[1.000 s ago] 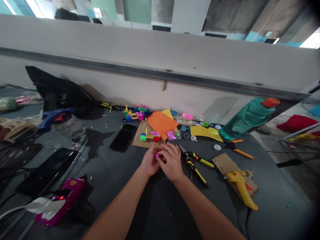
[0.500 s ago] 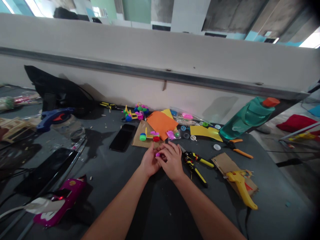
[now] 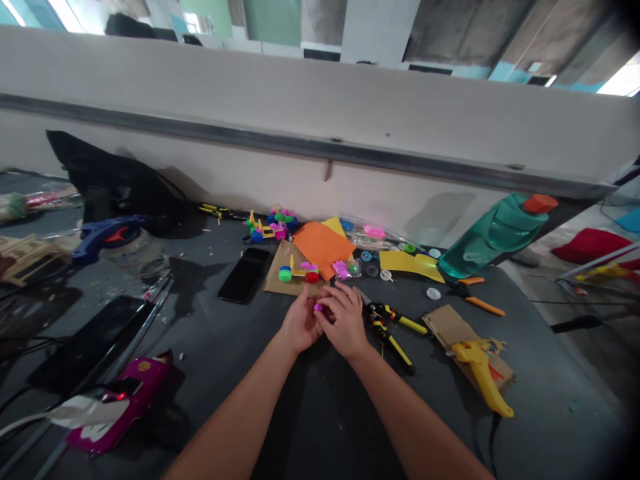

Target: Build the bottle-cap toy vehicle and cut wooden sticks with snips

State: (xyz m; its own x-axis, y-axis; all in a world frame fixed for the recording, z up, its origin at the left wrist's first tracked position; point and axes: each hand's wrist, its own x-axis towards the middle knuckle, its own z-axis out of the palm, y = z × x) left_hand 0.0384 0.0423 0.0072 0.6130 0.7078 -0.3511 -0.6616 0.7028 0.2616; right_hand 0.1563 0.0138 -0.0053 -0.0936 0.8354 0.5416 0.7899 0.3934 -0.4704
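Note:
A small purple ball [image 3: 318, 307], soft and clay-like, sits between my two hands above the dark table. My left hand [image 3: 301, 325] is turned palm up, thumb raised, its other fingers partly hidden. My right hand [image 3: 344, 320] reaches over that palm, with thumb and bent fingers closed on the ball. Just beyond the hands, a small toy vehicle [image 3: 299, 270] with green and red ends and a yellow post stands on a piece of cardboard [image 3: 275, 280]. Beside it lies a packet of purple material [image 3: 343, 269].
Pliers with yellow-black handles [image 3: 395, 343] lie right of my hands, near a yellow glue gun [image 3: 480, 373] on cardboard. A green bottle [image 3: 495, 240] stands back right. To the left are a phone [image 3: 245, 275] and a magenta power strip [image 3: 123, 410]; orange foam sheet [image 3: 323, 247] lies behind.
The purple ball has shifted very slightly to the right and up between my hands. My right fingers have moved a little; both arms stay in place.

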